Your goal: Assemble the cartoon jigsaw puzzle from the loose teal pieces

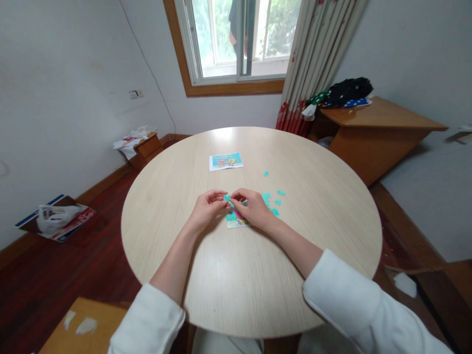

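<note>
Between the fingertips of my left hand (208,208) is a small turquoise puzzle piece (226,197), raised above the table. My right hand (254,209) is closed in a pinch right beside that piece; whether its fingers hold or touch anything is hard to see. Below both hands lies a partly joined jigsaw puzzle (236,222), turquoise with pink and yellow parts, half covered by my right hand. Several loose turquoise pieces (278,202) are scattered to the right of my right hand, and one single piece (266,173) lies farther back.
A printed picture card (226,161) with cartoon figures lies toward the back of the round wooden table (250,275). A desk (379,115) with piled cloth stands at the back right. A cardboard box (83,327) is at the lower left, near the table edge.
</note>
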